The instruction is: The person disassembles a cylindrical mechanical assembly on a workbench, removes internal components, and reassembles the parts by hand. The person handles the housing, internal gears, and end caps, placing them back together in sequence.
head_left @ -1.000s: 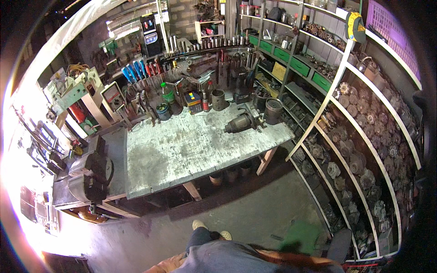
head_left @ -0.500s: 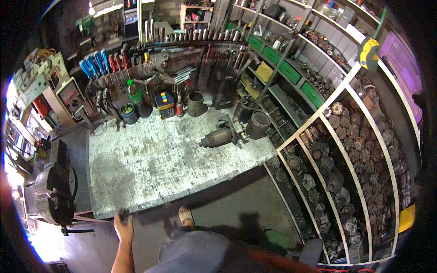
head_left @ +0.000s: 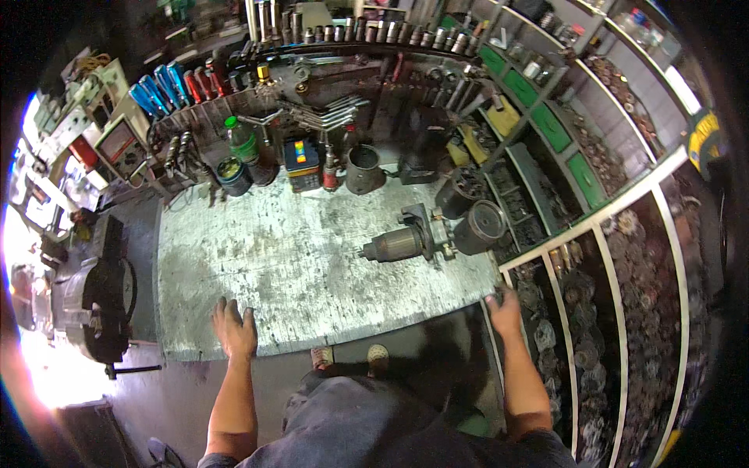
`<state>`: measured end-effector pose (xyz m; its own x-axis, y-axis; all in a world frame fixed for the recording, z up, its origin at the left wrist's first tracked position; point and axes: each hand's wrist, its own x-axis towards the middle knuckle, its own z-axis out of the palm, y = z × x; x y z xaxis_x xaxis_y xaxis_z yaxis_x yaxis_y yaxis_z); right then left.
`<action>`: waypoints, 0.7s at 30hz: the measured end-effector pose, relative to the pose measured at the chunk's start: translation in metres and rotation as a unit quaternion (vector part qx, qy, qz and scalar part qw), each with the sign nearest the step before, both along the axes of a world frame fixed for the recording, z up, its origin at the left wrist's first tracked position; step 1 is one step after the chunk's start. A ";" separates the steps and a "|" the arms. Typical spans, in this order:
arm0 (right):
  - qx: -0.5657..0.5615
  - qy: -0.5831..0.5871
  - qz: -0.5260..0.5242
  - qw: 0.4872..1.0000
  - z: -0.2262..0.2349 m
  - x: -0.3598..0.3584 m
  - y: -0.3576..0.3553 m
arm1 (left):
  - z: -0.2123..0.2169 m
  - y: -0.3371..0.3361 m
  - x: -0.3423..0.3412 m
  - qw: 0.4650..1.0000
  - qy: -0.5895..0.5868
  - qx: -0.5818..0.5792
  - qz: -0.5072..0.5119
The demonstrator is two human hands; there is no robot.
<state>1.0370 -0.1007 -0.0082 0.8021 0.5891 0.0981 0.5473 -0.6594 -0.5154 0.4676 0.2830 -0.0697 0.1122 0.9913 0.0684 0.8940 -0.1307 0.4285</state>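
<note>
Left hand (head_left: pixel 236 331) open, fingers spread, empty, at front edge of workbench (head_left: pixel 289 265); right hand (head_left: pixel 505 313) part open, thumb apart, nothing seen in grip, by bench's right front corner; contact there, cannot tell; here's motor assembly (head_left: pixel 399 240) lying on bench, beyond both hands, nearer right; dark metal canister (head_left: pixel 478 226) upright beyond right hand; bench vise (head_left: pixel 90 304) left of left hand; green-capped bottle (head_left: pixel 243 143) far beyond left hand.
</note>
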 end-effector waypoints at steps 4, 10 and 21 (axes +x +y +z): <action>0.008 0.018 -0.156 0.988 -0.051 0.092 0.060 | 0.001 0.002 0.007 1.000 0.022 0.010 0.018; -0.151 0.011 -0.242 0.958 -0.082 0.092 0.098 | -0.006 0.004 0.014 0.998 0.054 0.018 0.038; -0.148 -0.027 -0.222 0.963 -0.081 0.090 0.100 | -0.012 0.004 0.015 0.996 0.058 0.016 0.066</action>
